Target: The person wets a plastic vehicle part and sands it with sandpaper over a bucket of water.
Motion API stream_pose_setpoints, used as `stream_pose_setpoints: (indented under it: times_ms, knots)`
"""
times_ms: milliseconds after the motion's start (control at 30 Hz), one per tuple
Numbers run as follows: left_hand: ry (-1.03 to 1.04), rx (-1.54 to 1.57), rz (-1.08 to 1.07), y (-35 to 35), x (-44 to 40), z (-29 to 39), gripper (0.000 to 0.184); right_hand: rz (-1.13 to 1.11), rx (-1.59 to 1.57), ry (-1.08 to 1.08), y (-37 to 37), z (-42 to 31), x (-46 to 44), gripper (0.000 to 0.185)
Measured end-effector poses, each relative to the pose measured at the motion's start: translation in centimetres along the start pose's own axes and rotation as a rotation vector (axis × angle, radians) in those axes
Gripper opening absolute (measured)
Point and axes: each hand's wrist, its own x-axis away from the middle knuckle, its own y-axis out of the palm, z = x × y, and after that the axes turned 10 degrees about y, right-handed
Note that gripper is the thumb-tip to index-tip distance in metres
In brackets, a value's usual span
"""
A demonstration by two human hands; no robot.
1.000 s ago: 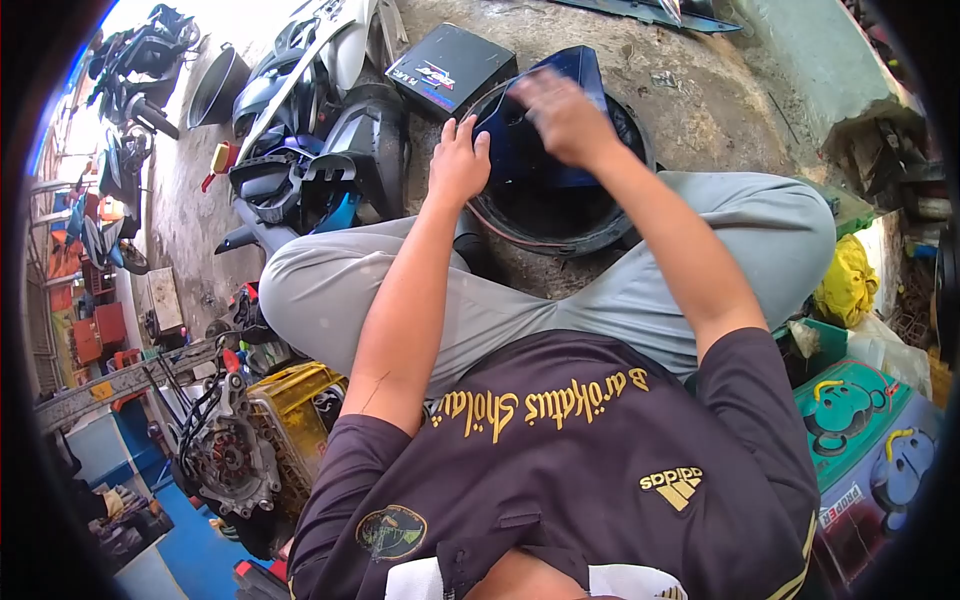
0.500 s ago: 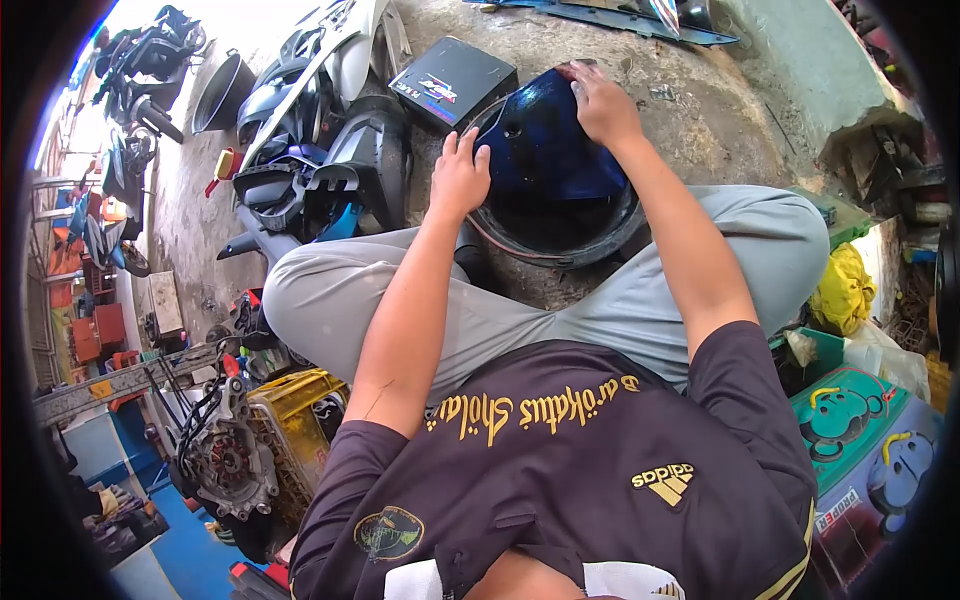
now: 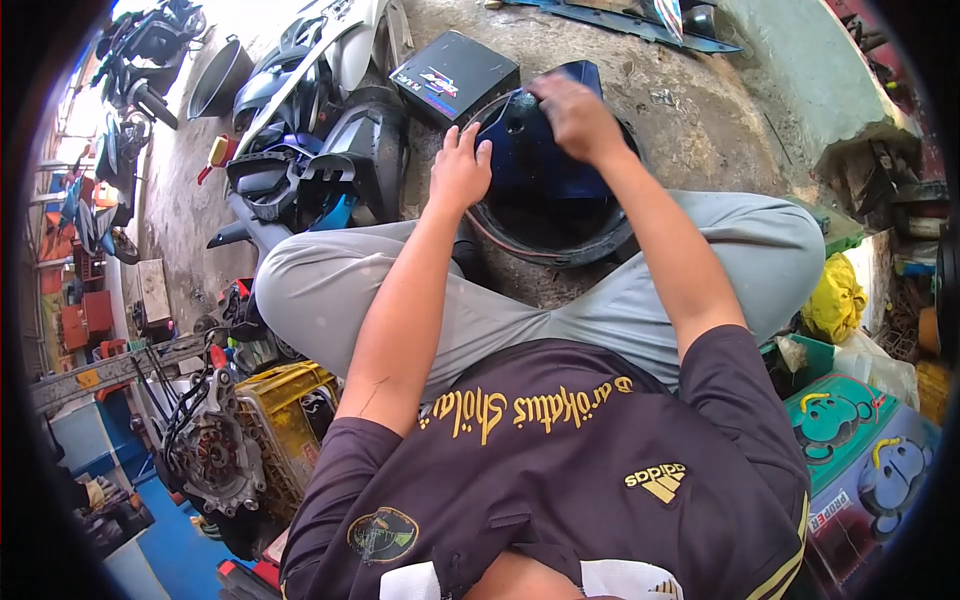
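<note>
A glossy dark blue panel, like a motorcycle body part with a small hole near its upper left, rests across a round black tub-like ring between my knees. My left hand is at the ring's left rim, beside the panel's edge, with fingers stretched out and slightly apart; it grips nothing that I can see. Over the panel's upper part lies my right hand, its fingers bent toward the left and smeared by motion. Whether anything is under those fingers is hidden.
A black box stands just beyond the panel. Motorcycle fairings are piled at the left. An engine part and yellow crate sit by my left side; a yellow bag and a green box are at my right.
My right hand has moved left across the panel from its upper right edge, its fingers now more bent. My left hand stays at nearly the same place. The view has shifted slightly.
</note>
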Motion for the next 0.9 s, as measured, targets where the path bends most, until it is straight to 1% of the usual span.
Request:
stream_pose_setpoints:
  times_ms: [33, 67, 167, 200, 233, 300, 333, 367, 433, 500, 533, 633, 700, 767, 833, 867, 900]
  knots:
    - [-0.002, -0.001, 0.001, -0.2, -0.1, -0.1, 0.053, -0.02, -0.057, 0.118, -0.9, 0.1, -0.6, 0.035]
    - [-0.005, 0.001, -0.002, -0.2, 0.0, -0.1, 0.053, -0.048, -0.228, 0.394, -1.8, 0.2, -0.8, 0.035]
    - [0.017, 0.002, 0.013, 0.2, -0.1, -0.3, 0.053, -0.01, 0.097, -0.011, -0.2, 1.5, 0.1, 0.036]
    - [0.014, 0.01, 0.01, 0.3, -0.2, -0.2, 0.053, -0.001, 0.098, -0.197, 0.4, 0.1, 0.7, 0.037]
    - [0.008, 0.013, 0.009, 0.2, -0.1, -0.2, 0.053, -0.059, 0.005, -0.215, 1.1, -0.9, 1.2, 0.036]
    - [-0.004, 0.016, 0.007, 0.1, 0.1, 0.1, 0.053, -0.026, -0.031, -0.098, 0.4, 0.2, 0.1, 0.033]
    - [-0.01, 0.014, 0.006, -0.1, 0.1, 0.2, 0.053, -0.001, -0.145, 0.112, -0.7, 0.2, -0.6, 0.033]
    - [-0.022, 0.017, -0.012, -0.5, 0.2, 0.2, 0.053, 0.068, -0.153, 0.28, -1.7, 0.0, -0.4, 0.033]
    - [-0.041, 0.039, -0.046, -0.9, 0.1, 1.0, 0.052, 0.1, 0.034, 0.081, -0.5, 0.4, 0.3, 0.034]
    - [-0.005, 0.03, -0.005, -0.3, -0.1, 0.8, 0.052, -0.093, 0.053, -0.154, 0.3, -0.9, 1.8, 0.038]
    - [0.0, 0.021, 0.008, 0.1, -0.2, 0.4, 0.053, -0.161, -0.025, -0.203, 1.0, -2.3, 2.7, 0.038]
    - [-0.018, 0.009, 0.007, 0.2, 0.0, -0.1, 0.054, -0.147, -0.035, -0.127, -0.5, -1.5, 1.8, 0.037]
    - [-0.029, 0.011, -0.007, -0.3, 0.0, 0.3, 0.054, 0.034, -0.072, 0.128, -0.7, -0.9, 1.6, 0.037]
    - [-0.027, 0.033, -0.014, -0.7, 0.1, 0.6, 0.054, -0.071, 0.069, -0.032, -0.5, -1.5, 2.7, 0.04]
    - [-0.026, 0.047, -0.012, -0.6, 0.2, 0.8, 0.053, -0.167, 0.002, -0.23, 0.0, -2.8, 4.2, 0.038]
    - [-0.025, 0.046, -0.009, -0.6, 0.3, 0.8, 0.053, -0.192, -0.011, -0.235, 0.1, -2.7, 4.2, 0.038]
    - [-0.021, 0.044, -0.003, -0.7, 0.2, 0.7, 0.053, -0.139, -0.012, -0.139, 0.0, -2.1, 3.7, 0.038]
